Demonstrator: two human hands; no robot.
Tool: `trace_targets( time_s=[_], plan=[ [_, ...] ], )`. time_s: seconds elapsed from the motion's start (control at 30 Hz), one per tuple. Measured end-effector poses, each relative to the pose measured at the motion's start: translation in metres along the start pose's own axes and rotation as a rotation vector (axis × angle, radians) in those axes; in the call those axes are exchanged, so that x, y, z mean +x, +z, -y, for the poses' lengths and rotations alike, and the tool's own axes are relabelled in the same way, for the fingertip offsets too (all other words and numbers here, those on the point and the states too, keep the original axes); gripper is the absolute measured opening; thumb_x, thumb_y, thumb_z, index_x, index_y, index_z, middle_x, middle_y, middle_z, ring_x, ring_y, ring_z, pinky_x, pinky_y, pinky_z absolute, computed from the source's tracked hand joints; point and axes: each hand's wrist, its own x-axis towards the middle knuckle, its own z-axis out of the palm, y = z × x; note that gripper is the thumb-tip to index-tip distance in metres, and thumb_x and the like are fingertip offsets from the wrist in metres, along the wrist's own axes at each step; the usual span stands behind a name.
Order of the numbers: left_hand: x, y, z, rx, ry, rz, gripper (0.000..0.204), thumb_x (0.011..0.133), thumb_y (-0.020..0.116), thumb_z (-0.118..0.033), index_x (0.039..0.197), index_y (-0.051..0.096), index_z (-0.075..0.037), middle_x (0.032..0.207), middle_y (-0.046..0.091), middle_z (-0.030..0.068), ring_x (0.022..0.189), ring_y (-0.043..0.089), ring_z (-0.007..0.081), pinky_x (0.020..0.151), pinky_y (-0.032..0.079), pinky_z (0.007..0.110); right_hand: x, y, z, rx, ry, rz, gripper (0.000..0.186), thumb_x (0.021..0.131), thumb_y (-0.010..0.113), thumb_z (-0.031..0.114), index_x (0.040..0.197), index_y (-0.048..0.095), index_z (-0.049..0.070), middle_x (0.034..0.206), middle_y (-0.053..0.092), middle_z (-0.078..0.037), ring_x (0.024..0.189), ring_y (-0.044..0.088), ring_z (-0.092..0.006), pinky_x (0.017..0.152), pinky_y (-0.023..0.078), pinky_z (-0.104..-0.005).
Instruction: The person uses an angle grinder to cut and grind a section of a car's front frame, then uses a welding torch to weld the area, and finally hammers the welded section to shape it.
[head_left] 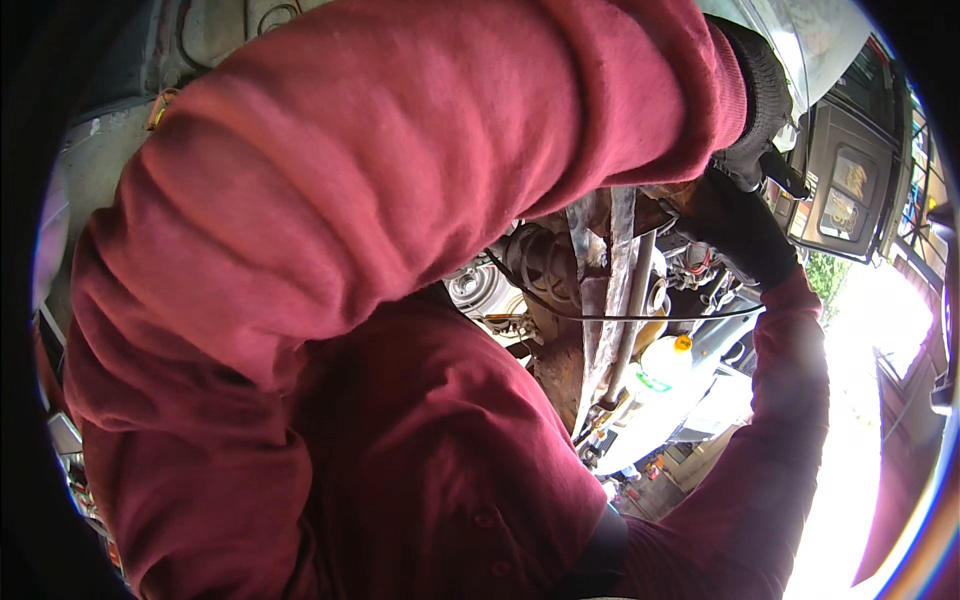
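Both my hands wear black gloves and meet at the upper right, under maroon sleeves. My left hand (757, 105) reaches across from the left, its fingers curled. A short dark piece (785, 175) sticks out beside its fingers; whether it is a tool handle or part of a glove is unclear. Just below, my right hand (735, 225) comes up from the lower right against a rusty metal part (675, 192). Its fingertips are hidden, so its grip does not show. Beneath the hands lie a worn metal bar (605, 300) and a coil spring (540, 262).
A thin black cable (650, 318) crosses the exposed vehicle parts. A bottle with an orange cap (664, 362) stands among them. A dark vehicle door with a window (848, 180) is at the far right. Glaring sunlight washes out the ground (850, 450).
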Motion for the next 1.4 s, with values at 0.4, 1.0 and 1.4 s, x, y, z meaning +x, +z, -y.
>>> trace_targets(
  time_s=[0.4, 1.0, 1.4],
  plan=[
    [0.017, -0.001, 0.003, 0.013, -0.021, 0.039, 0.064, 0.09, 0.075, -0.062, 0.123, 0.082, -0.008, 0.121, 0.08, 0.0175, 0.114, 0.076, 0.0354, 0.101, 0.058, 0.048, -0.016, -0.01, 0.001, -0.057, -0.008, 0.044, 0.089, 0.078, 0.093, 0.036, 0.156, 0.056, 0.01, 0.119, 0.078, -0.017, 0.107, 0.078, -0.0332, 0.095, 0.061, -0.0452],
    [0.006, -0.009, 0.005, -0.035, -0.043, -0.062, 0.064, 0.086, 0.076, -0.062, 0.111, 0.084, -0.004, 0.11, 0.081, 0.0213, 0.108, 0.077, 0.0373, 0.1, 0.059, 0.047, -0.017, 0.002, -0.032, -0.069, -0.164, -0.058, 0.081, 0.079, 0.093, 0.029, 0.15, 0.06, 0.007, 0.114, 0.079, -0.016, 0.104, 0.079, -0.0312, 0.095, 0.061, -0.0448],
    [0.001, -0.01, 0.009, 0.002, -0.043, -0.084, 0.062, 0.09, 0.075, -0.059, 0.101, 0.083, 0.001, 0.107, 0.079, 0.0247, 0.105, 0.076, 0.0388, 0.098, 0.058, 0.048, -0.019, 0.009, -0.036, -0.019, -0.2, -0.062, 0.088, 0.08, 0.093, 0.041, 0.156, 0.058, 0.012, 0.119, 0.077, -0.019, 0.109, 0.077, -0.0374, 0.098, 0.06, -0.0484]
  ],
)
